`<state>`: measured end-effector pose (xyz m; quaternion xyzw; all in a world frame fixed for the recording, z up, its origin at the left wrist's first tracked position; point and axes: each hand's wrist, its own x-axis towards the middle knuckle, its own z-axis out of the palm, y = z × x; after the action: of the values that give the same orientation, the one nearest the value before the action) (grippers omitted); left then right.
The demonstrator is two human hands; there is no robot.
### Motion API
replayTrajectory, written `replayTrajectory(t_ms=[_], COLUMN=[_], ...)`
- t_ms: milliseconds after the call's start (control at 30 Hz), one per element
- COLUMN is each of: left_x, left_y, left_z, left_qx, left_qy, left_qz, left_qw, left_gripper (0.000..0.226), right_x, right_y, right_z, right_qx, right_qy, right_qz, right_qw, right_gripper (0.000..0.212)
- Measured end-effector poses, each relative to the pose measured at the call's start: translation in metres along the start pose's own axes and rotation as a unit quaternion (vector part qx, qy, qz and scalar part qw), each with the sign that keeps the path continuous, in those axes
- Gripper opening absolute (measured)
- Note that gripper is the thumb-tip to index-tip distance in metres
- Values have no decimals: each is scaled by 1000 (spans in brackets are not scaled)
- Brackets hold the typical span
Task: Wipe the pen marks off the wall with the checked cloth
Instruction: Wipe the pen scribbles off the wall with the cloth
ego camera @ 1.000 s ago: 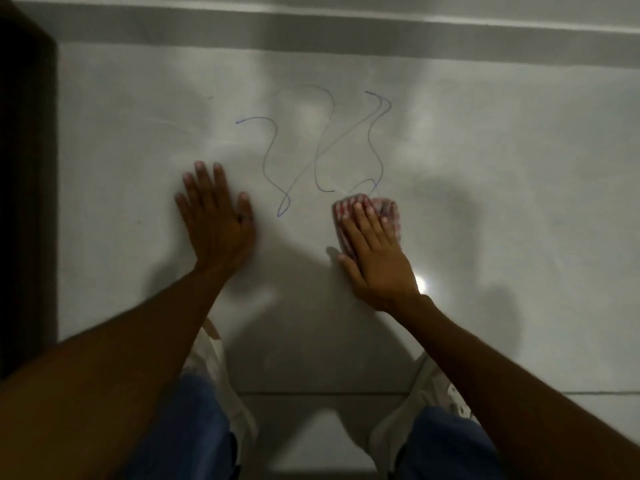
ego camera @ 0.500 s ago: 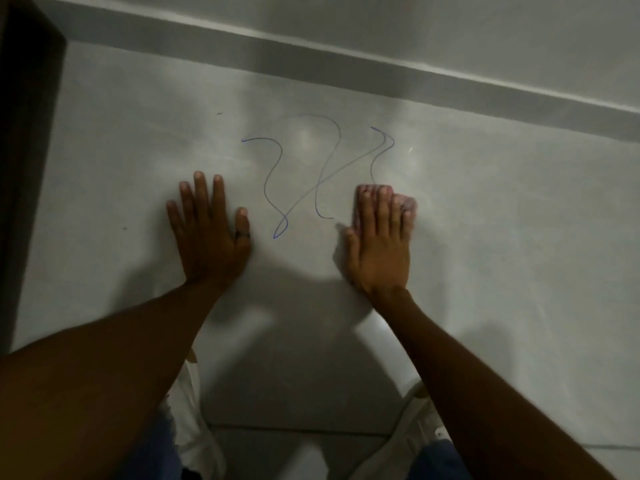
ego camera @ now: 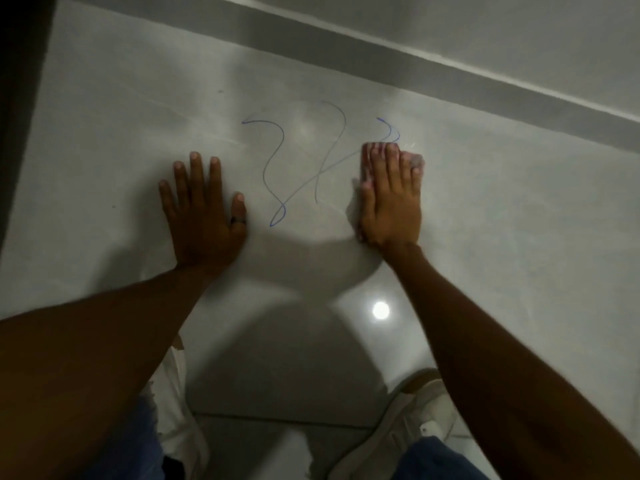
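Note:
Blue wavy pen marks (ego camera: 277, 168) run across the pale grey surface between my hands. My right hand (ego camera: 391, 199) lies flat on the checked cloth (ego camera: 417, 161), pressing it down over the right end of the marks. Only a pinkish edge of the cloth shows past the fingertips and beside the thumb. A short blue curl (ego camera: 391, 129) sticks out just above those fingers. My left hand (ego camera: 204, 209) rests flat with fingers spread, left of the marks, holding nothing, a dark ring on its thumb.
A darker grey band (ego camera: 381, 60) crosses the top of the view diagonally. A dark door frame (ego camera: 20, 98) stands at the left edge. My white shoes (ego camera: 408, 420) and blue jeans show at the bottom. A bright light reflection (ego camera: 381, 310) glints below my right wrist.
My right hand has slid the cloth upward along the right-hand stroke, and the lower part of that stroke has gone. My left hand has stayed in place.

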<state>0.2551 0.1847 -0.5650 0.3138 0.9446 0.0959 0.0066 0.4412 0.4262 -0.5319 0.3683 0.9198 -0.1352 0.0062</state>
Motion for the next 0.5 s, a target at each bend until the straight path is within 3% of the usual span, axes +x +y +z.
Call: replayTrajectory(t_ms=[33, 133, 233, 267, 367, 500], left_x=[-1, -1, 0, 0, 0, 1], left_y=[0, 5, 3, 3, 4, 3], left_z=[0, -3, -2, -3, -3, -2], left_qx=[-4, -10, -1, -1, -13, 1], left_qy=[1, 2, 0, -2, 5, 9], left_qz=[0, -1, -4, -3, -2, -3], left_qw=[1000, 1000, 1000, 1000, 1000, 1000], left_gripper=[71, 71, 71, 71, 71, 71], right_x=[1, 10, 37, 44, 53, 66], right_y=[-6, 10, 12, 4, -7, -19], right_z=[-1, -4, -13, -13, -9, -10], right_qx=[-2, -26, -5, 3, 3, 7], right_qy=[3, -32, 8, 7, -29, 1], right_qz=[26, -64, 140, 168, 41, 136], right_qw=[1000, 997, 990, 986, 999, 991], right_gripper=[64, 64, 63, 63, 64, 64])
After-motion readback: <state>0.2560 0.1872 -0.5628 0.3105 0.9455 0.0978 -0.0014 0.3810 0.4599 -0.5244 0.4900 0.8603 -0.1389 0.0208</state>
